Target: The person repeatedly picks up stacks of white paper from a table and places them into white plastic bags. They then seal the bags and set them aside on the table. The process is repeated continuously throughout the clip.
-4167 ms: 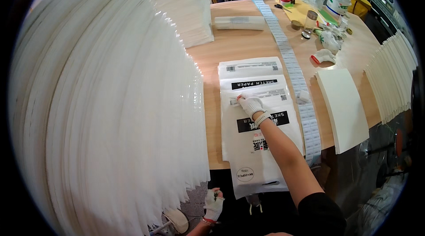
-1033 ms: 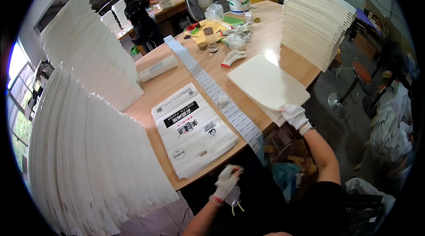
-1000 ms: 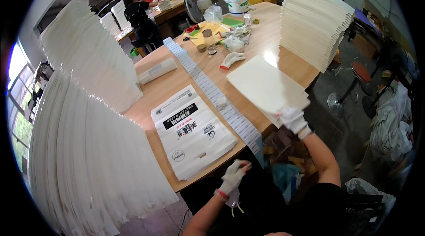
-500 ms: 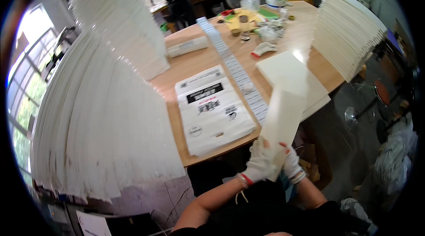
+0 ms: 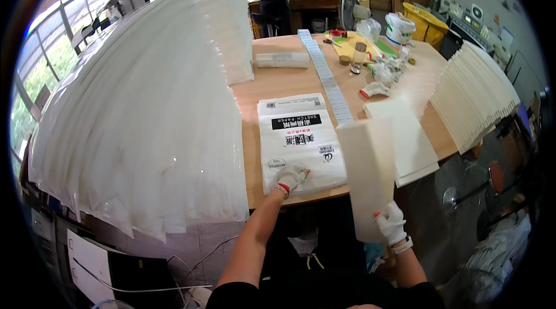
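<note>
My right hand (image 5: 391,223), in a white glove with bare fingertips, grips the lower right edge of a stack of cream paper sheets (image 5: 370,178). The stack stands tilted up in front of the table's near edge. My left hand (image 5: 291,177), also gloved, is at the near end of a white printed plastic bag (image 5: 301,152) lying flat on the table. Its fingers and thumb are drawn together on the bag's film; how much film they hold is hard to see. Another cream paper stack (image 5: 408,141) lies just right of the held one.
Tall piles of clear-wrapped paper (image 5: 139,112) rise on the left. An upright fanned paper pile (image 5: 475,97) stands at the right. A label strip (image 5: 327,74), a white roll (image 5: 282,60), a spare glove (image 5: 375,90) and a tape roll (image 5: 344,60) lie farther back. Two people work beyond.
My left hand has let go of the paper stack and moved left onto the plastic bag. My right hand keeps the stack, now more upright. The view has shifted.
</note>
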The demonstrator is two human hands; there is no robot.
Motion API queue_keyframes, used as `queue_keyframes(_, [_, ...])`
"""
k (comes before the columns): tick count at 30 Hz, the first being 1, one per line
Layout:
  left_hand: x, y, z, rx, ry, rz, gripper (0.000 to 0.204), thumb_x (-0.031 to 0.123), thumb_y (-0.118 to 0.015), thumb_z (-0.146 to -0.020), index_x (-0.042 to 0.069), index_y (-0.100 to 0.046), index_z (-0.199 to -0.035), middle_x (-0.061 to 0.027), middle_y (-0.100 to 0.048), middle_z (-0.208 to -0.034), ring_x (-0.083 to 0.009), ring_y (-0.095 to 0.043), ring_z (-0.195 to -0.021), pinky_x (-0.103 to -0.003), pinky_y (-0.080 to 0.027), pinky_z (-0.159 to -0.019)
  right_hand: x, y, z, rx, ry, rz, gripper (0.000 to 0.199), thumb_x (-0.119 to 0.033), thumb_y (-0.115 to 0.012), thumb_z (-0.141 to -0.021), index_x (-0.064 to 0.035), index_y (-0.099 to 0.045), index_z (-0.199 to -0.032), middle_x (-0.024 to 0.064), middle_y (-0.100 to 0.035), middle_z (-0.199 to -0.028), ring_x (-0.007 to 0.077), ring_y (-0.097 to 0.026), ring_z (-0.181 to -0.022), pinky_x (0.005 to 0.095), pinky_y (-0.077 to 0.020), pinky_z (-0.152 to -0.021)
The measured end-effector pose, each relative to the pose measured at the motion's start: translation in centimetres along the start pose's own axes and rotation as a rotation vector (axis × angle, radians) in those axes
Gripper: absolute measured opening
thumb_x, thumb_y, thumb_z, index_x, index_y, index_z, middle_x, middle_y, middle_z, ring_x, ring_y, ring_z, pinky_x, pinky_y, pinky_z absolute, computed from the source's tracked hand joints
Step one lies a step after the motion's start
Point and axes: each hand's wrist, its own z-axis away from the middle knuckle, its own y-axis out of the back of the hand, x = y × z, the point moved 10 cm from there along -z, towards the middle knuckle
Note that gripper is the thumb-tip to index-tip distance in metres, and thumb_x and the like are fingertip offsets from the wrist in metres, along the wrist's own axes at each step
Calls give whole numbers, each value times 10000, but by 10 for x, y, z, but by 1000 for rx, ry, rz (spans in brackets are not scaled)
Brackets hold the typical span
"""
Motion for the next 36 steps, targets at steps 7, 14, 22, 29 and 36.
queue_keyframes(7, [12, 55, -69, -121, 2, 211, 370, 402, -477, -823, 81, -634, -919, -159, -620, -968, -321, -580, -897, -394, -446, -782, -13, -94, 10, -781, -265, 351, 364, -406, -565, -757, -51, -557, -834, 175, -587, -879, 352, -569, -853, 419, -442, -724])
queue_keyframes(14, [129, 118, -23, 235, -380, -29, 169, 238, -573, -748, 101, -665, -783, -128, -636, -778, -269, -585, -805, -345, -446, -756, -15, -120, -71, -638, -367, 416, 434, -439, -566, -734, -55, -581, -938, 199, -601, -956, 345, -568, -939, 391, -442, -790])
queue_keyframes(22, [161, 115, 68, 605, -735, 253, 389, 224, -620, -739, 14, -553, -1059, -171, -543, -1073, -332, -502, -1028, -405, -382, -913, 11, -184, -166, -380, -148, 371, 468, -359, -558, -771, -12, -533, -1085, 217, -542, -1096, 369, -534, -986, 400, -437, -839])
queue_keyframes(29, [47, 48, 109, 852, -344, 85, 647, 143, -638, -705, -11, -347, -1262, -300, -370, -1241, -426, -417, -1118, -419, -378, -921, -40, -123, -152, -174, -21, 198, 389, -279, -573, -767, -68, -542, -1092, 198, -526, -1081, 347, -483, -1022, 394, -423, -831])
queue_keyframes(36, [78, 61, 73, 666, -205, 257, 110, 69, -554, -727, 14, -492, -799, -192, -532, -743, -385, -537, -695, -438, -437, -595, -97, -70, -136, -77, 75, 111, 267, -243, -571, -770, -81, -607, -979, 158, -587, -1009, 325, -542, -954, 397, -450, -789])
